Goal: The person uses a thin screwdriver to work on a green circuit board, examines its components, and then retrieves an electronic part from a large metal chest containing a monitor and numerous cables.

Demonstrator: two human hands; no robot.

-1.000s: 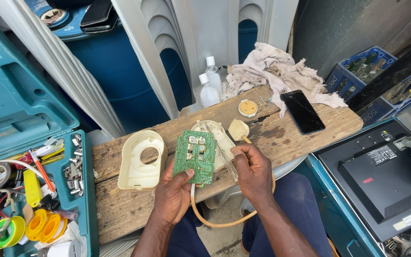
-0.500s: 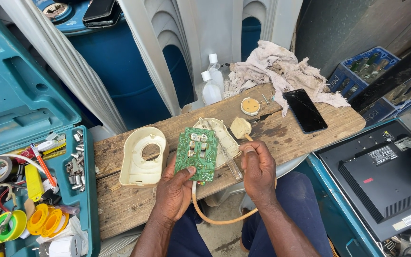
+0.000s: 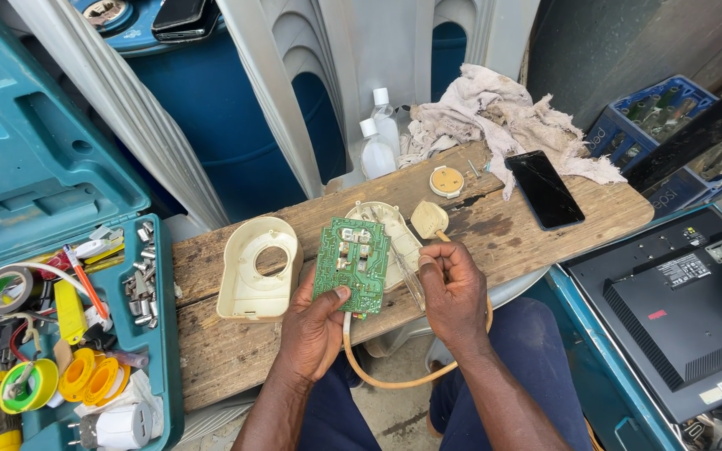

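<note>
My left hand (image 3: 315, 332) grips the lower edge of a green circuit board (image 3: 351, 265) and holds it tilted above a wooden plank (image 3: 236, 347). Close to the board's right edge, my right hand (image 3: 453, 288) pinches a thin clear-handled tool (image 3: 407, 276). Behind the board lies a cream casing half (image 3: 394, 234) on the plank. A second cream cover (image 3: 256, 269) with a round hole rests to the left. From under the board a cream cable (image 3: 394, 380) loops down and up to a cream plug (image 3: 429, 219).
An open teal toolbox (image 3: 43, 276) at left holds tape rolls, screws and wires. On the plank lie a black phone (image 3: 545, 189), a round cream disc (image 3: 446, 181) and a rag (image 3: 503, 117). Two white bottles (image 3: 378, 142) stand behind. A dark monitor (image 3: 678, 309) sits at right.
The view has shifted slightly. Both hands stay on the board and the tool, with little visible movement.
</note>
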